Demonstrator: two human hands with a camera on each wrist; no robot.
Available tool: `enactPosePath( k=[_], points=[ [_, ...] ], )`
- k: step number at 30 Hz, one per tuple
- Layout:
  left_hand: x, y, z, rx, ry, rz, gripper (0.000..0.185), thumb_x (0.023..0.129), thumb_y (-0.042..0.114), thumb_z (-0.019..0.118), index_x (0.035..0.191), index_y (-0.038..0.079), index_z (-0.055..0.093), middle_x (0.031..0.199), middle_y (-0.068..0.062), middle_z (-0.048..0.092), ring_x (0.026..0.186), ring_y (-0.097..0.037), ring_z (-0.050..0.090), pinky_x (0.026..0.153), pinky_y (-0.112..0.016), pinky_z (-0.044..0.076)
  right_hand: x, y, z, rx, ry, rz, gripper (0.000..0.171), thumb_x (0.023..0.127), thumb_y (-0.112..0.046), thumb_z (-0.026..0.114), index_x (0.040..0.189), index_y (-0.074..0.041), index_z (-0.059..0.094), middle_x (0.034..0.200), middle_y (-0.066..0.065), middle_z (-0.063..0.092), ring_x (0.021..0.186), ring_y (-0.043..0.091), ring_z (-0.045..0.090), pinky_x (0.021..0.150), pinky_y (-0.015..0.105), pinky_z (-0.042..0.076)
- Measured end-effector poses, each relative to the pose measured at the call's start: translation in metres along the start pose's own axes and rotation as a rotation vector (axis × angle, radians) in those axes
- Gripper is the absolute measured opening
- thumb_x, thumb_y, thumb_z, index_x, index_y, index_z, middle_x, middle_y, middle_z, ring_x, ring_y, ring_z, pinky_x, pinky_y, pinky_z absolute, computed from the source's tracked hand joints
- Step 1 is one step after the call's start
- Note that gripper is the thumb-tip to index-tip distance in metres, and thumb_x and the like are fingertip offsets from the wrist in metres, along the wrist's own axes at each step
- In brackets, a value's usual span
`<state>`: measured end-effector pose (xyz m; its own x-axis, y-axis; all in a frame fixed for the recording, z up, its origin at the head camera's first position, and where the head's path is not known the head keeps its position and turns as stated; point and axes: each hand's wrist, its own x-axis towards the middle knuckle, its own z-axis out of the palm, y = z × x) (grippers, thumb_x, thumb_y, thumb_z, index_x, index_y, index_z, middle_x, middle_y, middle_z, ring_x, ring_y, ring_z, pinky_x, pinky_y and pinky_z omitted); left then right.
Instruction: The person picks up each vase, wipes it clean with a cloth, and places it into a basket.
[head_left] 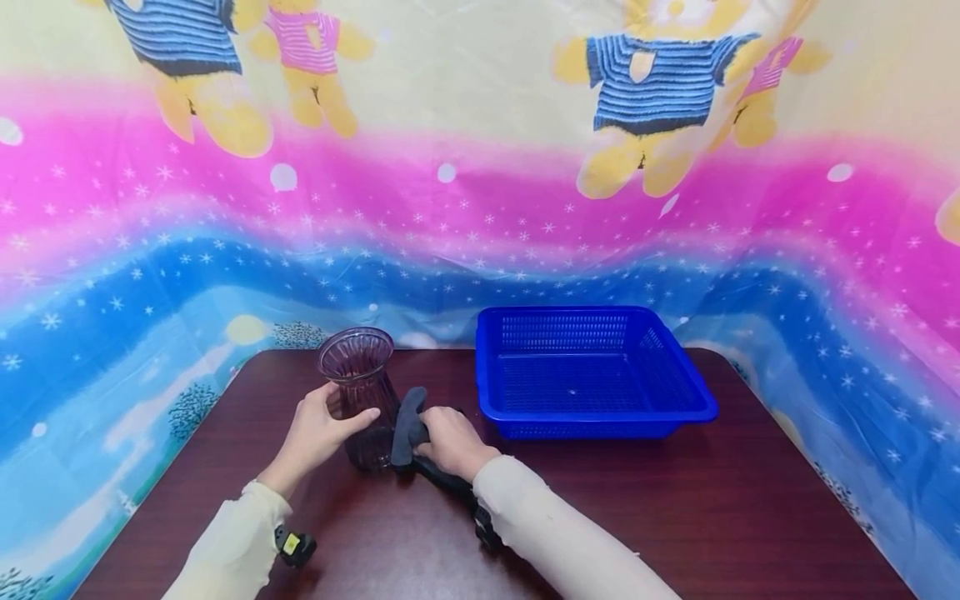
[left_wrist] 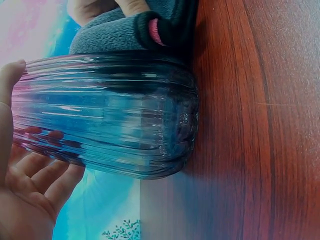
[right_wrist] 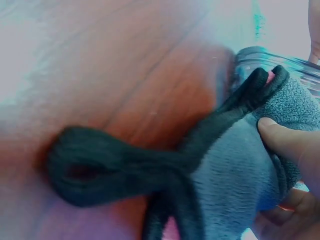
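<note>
A purple-tinted ribbed glass vase [head_left: 365, 446] with a flared rim stands upright on the table. My left hand [head_left: 311, 433] holds its middle, the thumb on the near side and the fingers round the far left. In the left wrist view the fingers show through the clear glass [left_wrist: 115, 115]. My right hand [head_left: 455, 442] grips a folded grey cloth [head_left: 407, 432] with black edging and lays it against the vase's lower right side. In the right wrist view the thumb presses into the cloth [right_wrist: 227, 172], and a black-edged loop of it hangs towards the table.
A blue plastic basket [head_left: 592, 427] with mesh sides stands at the back right of the dark red-brown wooden table [head_left: 712, 508]. Behind the table hangs a colourful cloth backdrop [head_left: 420, 208] printed with bears and snowflakes.
</note>
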<state>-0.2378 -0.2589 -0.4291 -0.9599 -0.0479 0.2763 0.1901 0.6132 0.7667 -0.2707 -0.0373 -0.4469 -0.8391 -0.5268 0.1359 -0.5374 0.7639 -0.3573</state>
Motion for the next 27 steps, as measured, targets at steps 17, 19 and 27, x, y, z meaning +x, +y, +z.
enactPosePath(
  k=[17, 19, 27],
  points=[
    [0.0, 0.003, -0.001, -0.007, 0.003, -0.006, 0.063, 0.086, 0.038, 0.081, 0.132, 0.001, 0.059, 0.126, -0.024, 0.069, 0.115, -0.037, 0.069, 0.094, -0.049, 0.058, 0.005, -0.017, -0.033, 0.027, 0.049, -0.042, 0.02, 0.086, -0.027, 0.082, 0.101, -0.016, 0.076, 0.094, -0.004, 0.075, 0.083, 0.009, 0.066, 0.077, 0.026, 0.054],
    [0.0, 0.002, -0.001, -0.008, 0.004, -0.004, 0.063, 0.086, 0.038, 0.081, 0.132, 0.0, 0.06, 0.126, -0.025, 0.069, 0.114, -0.038, 0.069, 0.094, -0.049, 0.058, 0.005, -0.019, -0.037, 0.029, 0.059, -0.045, 0.021, 0.086, -0.027, 0.082, 0.103, -0.016, 0.076, 0.096, -0.003, 0.076, 0.085, 0.01, 0.067, 0.078, 0.027, 0.055],
    [0.002, -0.001, 0.0, -0.004, -0.001, 0.009, 0.061, 0.086, 0.032, 0.082, 0.132, -0.001, 0.059, 0.125, -0.024, 0.07, 0.113, -0.036, 0.07, 0.093, -0.048, 0.059, 0.006, -0.028, -0.052, 0.027, 0.107, -0.062, 0.021, 0.086, -0.028, 0.082, 0.103, -0.017, 0.075, 0.093, -0.003, 0.074, 0.085, 0.011, 0.066, 0.077, 0.027, 0.054]
  ],
)
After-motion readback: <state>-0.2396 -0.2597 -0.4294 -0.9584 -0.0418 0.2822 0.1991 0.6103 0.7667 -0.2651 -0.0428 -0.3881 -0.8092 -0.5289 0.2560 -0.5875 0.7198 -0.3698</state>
